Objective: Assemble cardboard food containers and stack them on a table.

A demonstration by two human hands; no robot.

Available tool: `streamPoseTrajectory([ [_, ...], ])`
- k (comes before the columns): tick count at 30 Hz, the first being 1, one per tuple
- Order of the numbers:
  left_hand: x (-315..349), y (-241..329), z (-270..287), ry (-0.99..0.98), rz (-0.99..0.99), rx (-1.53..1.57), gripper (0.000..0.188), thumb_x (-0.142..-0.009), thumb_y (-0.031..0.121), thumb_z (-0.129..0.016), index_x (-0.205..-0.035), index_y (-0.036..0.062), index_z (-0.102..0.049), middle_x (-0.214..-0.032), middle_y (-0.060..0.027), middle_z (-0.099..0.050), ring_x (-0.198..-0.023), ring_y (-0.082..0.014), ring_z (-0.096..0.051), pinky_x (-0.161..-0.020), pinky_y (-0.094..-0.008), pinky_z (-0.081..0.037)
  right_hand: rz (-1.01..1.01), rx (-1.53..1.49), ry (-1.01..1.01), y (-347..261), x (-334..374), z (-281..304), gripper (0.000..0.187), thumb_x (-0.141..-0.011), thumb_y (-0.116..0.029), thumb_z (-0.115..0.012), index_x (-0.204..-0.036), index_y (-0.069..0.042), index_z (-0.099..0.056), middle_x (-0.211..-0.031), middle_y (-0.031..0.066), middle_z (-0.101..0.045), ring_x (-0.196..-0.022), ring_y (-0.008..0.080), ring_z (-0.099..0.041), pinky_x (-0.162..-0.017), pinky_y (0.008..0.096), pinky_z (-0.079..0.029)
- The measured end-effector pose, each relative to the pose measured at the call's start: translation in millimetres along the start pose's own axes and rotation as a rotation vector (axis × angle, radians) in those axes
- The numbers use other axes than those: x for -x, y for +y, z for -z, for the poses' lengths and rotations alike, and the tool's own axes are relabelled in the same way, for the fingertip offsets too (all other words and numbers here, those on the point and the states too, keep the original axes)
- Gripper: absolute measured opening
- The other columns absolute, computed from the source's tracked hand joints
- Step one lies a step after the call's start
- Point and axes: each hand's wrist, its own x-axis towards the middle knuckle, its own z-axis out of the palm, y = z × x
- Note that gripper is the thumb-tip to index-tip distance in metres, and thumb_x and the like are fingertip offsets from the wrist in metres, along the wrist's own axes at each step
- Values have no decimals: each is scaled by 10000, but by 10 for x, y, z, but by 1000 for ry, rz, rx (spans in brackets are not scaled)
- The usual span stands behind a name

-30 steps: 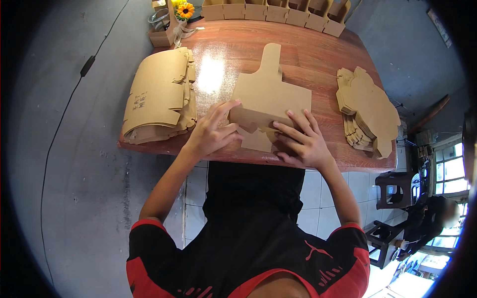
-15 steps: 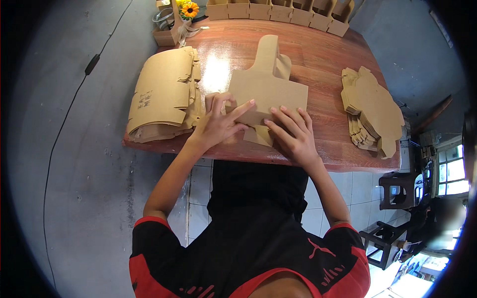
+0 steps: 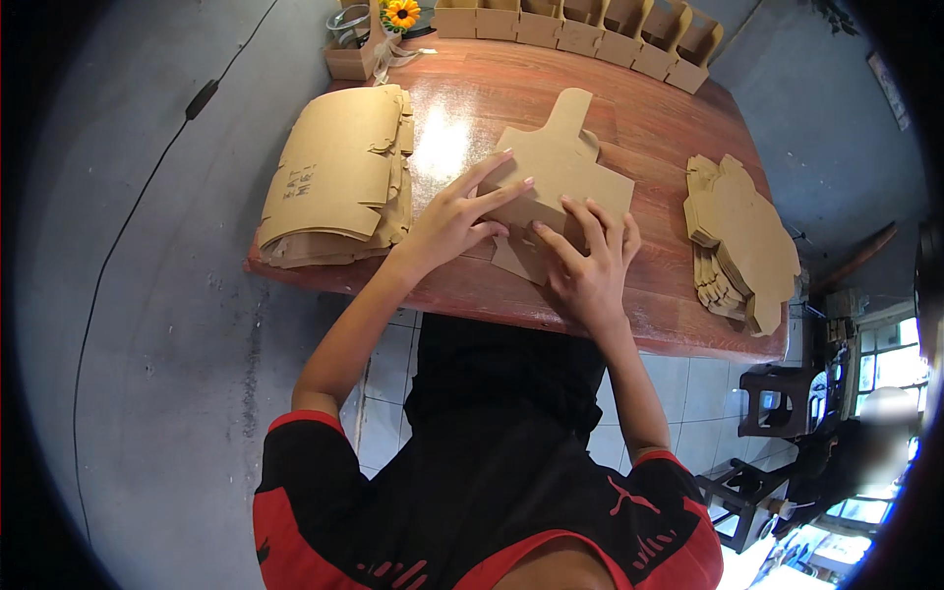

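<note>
A partly folded brown cardboard box (image 3: 565, 167) with a tall rounded handle tab lies tilted on the table before me. My left hand (image 3: 457, 216) holds its left side, with two fingers stretched over the upper panel and the thumb by the near edge. My right hand (image 3: 595, 258) bends its fingers over the near right part of the box, fingertips against the cardboard. Between my hands, a small flap (image 3: 518, 258) sticks out toward me. The underside of the box and part of my right thumb are hidden.
A stack of curved cardboard sheets (image 3: 334, 162) lies at the left, flat die-cut blanks (image 3: 747, 231) at the right. Folded boxes (image 3: 590, 37) line the far edge of the wooden table (image 3: 659, 128). A carrier with an orange flower (image 3: 401, 14) stands far left; stools (image 3: 782, 398) and a person are at right.
The box has turned slightly clockwise. My left fingers reach farther over its upper panel, and my right fingers are more bent. The whole view has also shifted a little.
</note>
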Motion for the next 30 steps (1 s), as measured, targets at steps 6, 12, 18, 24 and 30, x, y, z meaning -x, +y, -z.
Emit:
streamPoseTrajectory([
  [6, -31, 45, -79, 11, 13, -24, 757, -735, 111, -832, -1439, 262, -598, -1566, -123, -422, -1368, -342, -517, -1093, -445, -508, -186, 58, 16, -238, -8, -140, 168, -802, -341, -803, -936, -245, -769, -1406, -7, -582, -1430, 345, -395, -1094, 734, -111],
  [12, 14, 45, -79, 21, 20, -18, 748, -744, 113, -829, -1440, 267, -600, -1574, -124, -411, -1367, -340, -520, -1099, -443, -503, -221, 34, 159, -308, -15, -330, 111, -805, -269, -794, -906, -230, -769, -1407, -27, -598, -1434, 372, -382, -1089, 729, -99],
  [18, 21, 10, -88, 53, -10, 7, 730, -757, 92, -823, -1433, 268, -610, -1582, -123, -400, -1353, -337, -531, -1081, -435, -510, -239, 66, 119, -331, -45, -318, 141, -797, -242, -816, -914, -186, -760, -1422, -35, -598, -1430, 363, -391, -1108, 696, -79],
  [24, 46, -70, -129, 131, -37, 3, 663, -767, 52, -813, -1379, 257, -660, -1546, -126, -439, -1256, -301, -605, -947, -386, -589, -280, 38, 103, -341, -112, -301, 124, -808, -157, -784, -918, -163, -726, -1428, -23, -592, -1414, 323, -418, -1109, 653, -130],
  [30, 48, -115, -196, 184, -38, 18, 617, -785, 18, -797, -1348, 245, -685, -1512, -124, -478, -1243, -286, -610, -863, -345, -612, -219, -179, 9, -84, -70, -21, 359, -774, -118, -769, -1118, -190, -697, -1502, 103, -518, -1353, 304, -491, -1110, 546, -229],
])
